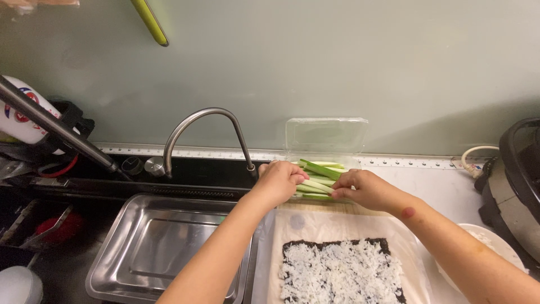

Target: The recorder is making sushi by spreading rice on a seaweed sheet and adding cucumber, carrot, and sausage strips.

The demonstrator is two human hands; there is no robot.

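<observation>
Left hand (279, 180) and right hand (363, 188) were both curled loosely around cucumber strips (318, 179) in the clear plastic container (326, 138). Pinched unevenly, slick strips might slip and drop short of the rice-covered nori sheet (340, 270).

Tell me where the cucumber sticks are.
Centre of the head view: cucumber sticks lie in a clear box behind the rice sheet, between both hands.

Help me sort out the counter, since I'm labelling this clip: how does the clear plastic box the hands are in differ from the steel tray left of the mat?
The clear plastic box is see-through, with its hinged lid standing open; the steel tray is opaque, shiny and lidless. The box holds cucumber strips, where the left hand and right hand reach in; the tray holds nothing. The box looks smaller. Both are shallow rectangular containers.
</observation>
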